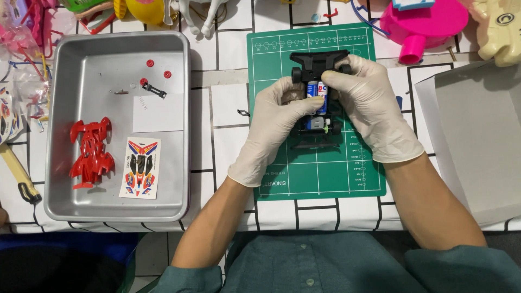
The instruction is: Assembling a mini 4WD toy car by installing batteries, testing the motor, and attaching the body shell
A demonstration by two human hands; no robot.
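While both gloved hands' fingers grip black toy car chassis (317,100), long axis points away, on green mat (347,173).

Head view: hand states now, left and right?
Left hand: white-gloved, closed on the black plastic toy car chassis, thumb on a blue-and-white battery.
Right hand: white-gloved, closed on the same chassis, fingers on the battery.

The mat (347,179) lies in the middle of the table (228,130). The toy car frame (317,100) sits on the mat, near its far edge, between the left hand (274,127) and the right hand (369,108). The tray (59,125) lies left of the mat. In the tray, the car shell (91,153) lies by the left wall (the sticker sheet (140,167) is just right of it). Small parts (154,89) lie near the tray's far edge.
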